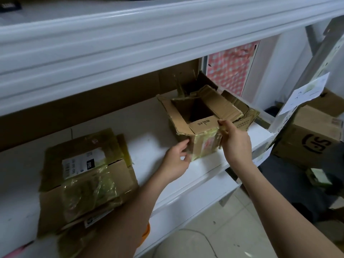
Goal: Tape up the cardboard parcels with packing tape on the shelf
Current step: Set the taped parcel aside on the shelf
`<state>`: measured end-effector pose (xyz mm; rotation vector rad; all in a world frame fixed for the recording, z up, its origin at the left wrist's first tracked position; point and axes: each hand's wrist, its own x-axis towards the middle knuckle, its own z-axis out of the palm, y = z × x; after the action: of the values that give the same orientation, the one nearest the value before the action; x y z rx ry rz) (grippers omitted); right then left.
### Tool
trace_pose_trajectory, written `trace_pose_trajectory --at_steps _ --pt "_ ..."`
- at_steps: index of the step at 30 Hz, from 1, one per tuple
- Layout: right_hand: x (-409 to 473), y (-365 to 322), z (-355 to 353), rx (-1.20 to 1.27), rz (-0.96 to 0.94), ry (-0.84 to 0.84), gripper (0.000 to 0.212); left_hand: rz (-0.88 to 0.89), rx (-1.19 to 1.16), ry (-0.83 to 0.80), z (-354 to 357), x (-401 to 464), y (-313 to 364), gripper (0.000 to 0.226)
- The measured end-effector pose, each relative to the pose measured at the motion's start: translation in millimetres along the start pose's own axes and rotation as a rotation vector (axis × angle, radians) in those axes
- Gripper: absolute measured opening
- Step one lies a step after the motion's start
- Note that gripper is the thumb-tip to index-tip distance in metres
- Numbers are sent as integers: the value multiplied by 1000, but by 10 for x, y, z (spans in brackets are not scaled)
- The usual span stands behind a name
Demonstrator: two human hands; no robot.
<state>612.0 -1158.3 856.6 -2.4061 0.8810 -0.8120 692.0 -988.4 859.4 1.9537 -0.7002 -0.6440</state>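
An open cardboard box (pixel 202 125) with torn flaps and yellowed tape on its front stands on the white shelf (pixel 149 131), right of centre. My right hand (pixel 234 140) pinches the near flap at the box's right front corner. My left hand (pixel 176 159) touches the box's lower left front corner, fingers loosely bent. A second cardboard parcel (pixel 83 175), with a white label and crumpled yellowed tape, lies at the shelf's front left. No roll of packing tape is visible.
A thick white upper shelf (pixel 130 40) overhangs close above. More flattened cardboard (pixel 240 108) lies behind the open box. To the right, beyond the shelf's end, stands a large printed box (pixel 312 138) with a paper sheet (pixel 305 94) above it. Tiled floor (pixel 223 229) below.
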Motion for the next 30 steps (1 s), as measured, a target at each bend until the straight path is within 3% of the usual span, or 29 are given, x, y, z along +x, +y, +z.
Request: trace_pose_trajectory --at_steps 3,6,8,11,14,16,19,21,25,30 --pt "-39 -78 -72 -206 -13 -16 54 35 148 42 -198 -68 -78 51" --pt "-163 -207 -165 -189 -7 64 66 99 354 175 -590 -202 -252 42" --pt "-292 -368 -191 -74 -106 175 58 97 444 276 -930 -365 -376 42" --pt "-550 -770 -40 99 -413 251 33 -17 555 415 -1462 -672 -616 44" --pt "-872 -1203 346 146 -586 42 27 -154 620 545 -1861 -944 -871 43" --pt "-1057 -1398 667 90 -474 -186 29 -300 640 594 -2044 -1110 -1004 42" --pt "-1212 -1591 1078 5 -227 -419 46 -358 494 571 -2224 -1331 -1211 38" --pt "-1292 -1712 1239 -23 -160 -468 45 -334 358 526 -2320 -1462 -1331 42" --pt "-1428 -1991 1288 97 -44 -299 23 -265 188 487 -2529 -1669 -1548 36" --pt "-1573 -2518 1160 363 -88 -107 12 -209 -97 503 -2784 -1985 -1657 29"
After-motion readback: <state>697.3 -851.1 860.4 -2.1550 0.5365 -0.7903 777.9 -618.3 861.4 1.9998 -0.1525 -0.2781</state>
